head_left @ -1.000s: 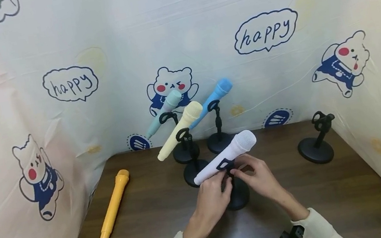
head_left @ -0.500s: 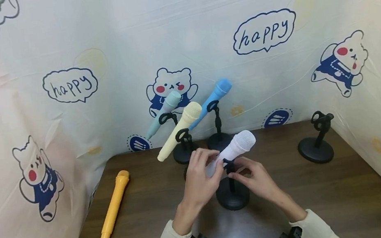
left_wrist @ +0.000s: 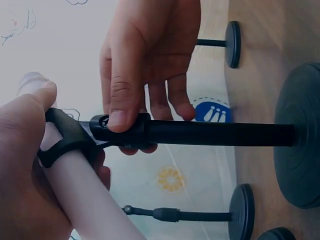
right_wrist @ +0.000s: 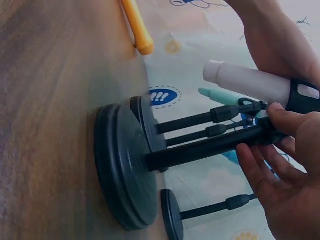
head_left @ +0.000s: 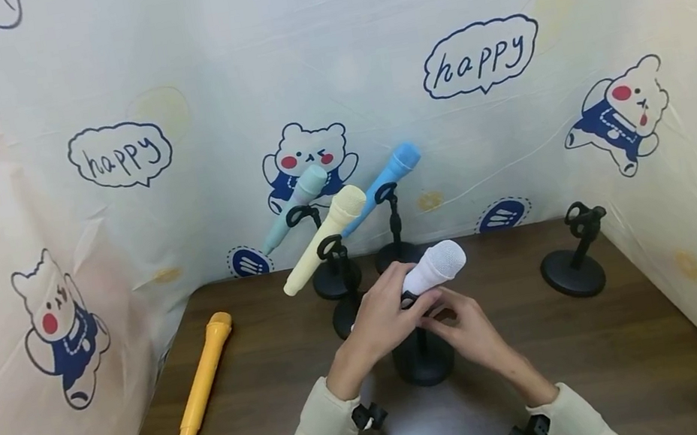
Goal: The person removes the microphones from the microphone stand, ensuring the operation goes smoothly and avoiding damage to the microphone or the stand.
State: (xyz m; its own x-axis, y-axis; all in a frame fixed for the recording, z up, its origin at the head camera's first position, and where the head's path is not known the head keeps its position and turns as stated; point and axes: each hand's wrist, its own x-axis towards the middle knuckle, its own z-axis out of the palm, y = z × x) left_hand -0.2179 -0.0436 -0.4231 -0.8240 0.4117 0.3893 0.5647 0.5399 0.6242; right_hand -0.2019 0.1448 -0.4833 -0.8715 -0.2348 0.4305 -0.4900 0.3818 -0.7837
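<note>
A white microphone [head_left: 433,268] lies slanted in the clip of a black stand [head_left: 424,359] at the middle of the table. My left hand [head_left: 383,317] grips the microphone's body, its fingers wrapped over the handle beside the clip [left_wrist: 70,137]. Just under the clip, my right hand [head_left: 469,328] pinches the top of the stand's post, thumb on the joint [left_wrist: 122,129], as the left wrist view shows. The post [right_wrist: 200,148] rises from a round base [right_wrist: 125,167] on the table. In the head view the left hand hides most of the handle.
Behind stand a cream microphone [head_left: 325,239], a mint one [head_left: 296,207] and a blue one [head_left: 382,185], each in a black stand. A yellow microphone [head_left: 204,377] lies at the table's left. At the right is a stand [head_left: 574,271] with no microphone. A printed cloth [head_left: 213,56] hangs behind.
My left hand moved from below the clip up onto the white microphone's handle and now wraps round it near the clip. The right hand has stayed at the post's top.
</note>
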